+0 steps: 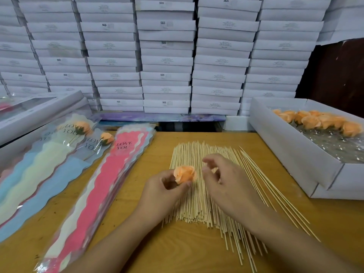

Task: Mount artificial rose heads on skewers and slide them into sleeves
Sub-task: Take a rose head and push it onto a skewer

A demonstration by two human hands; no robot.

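The left hand (163,186) pinches a peach-orange artificial rose head with soft layered fabric petals (185,174) between thumb and fingertips, holding it above the near-left part of a flat pile of thin pale bamboo skewers (199,194) on the yellow-brown wooden bench (177,249). The right hand (222,178) hovers just beside the rose head, to its right, fingers loosely curled and holding nothing. The skewers lie directly beneath the right hand, which is the nearer one; their long axes run away from the person, so a pick would probably take one stick along that line. Glossy scallop-edged plastic sleeves in pink, blue and cream (110,184) lie stacked to the left, and a white cardboard box of more peach rose heads (295,154) stands at right
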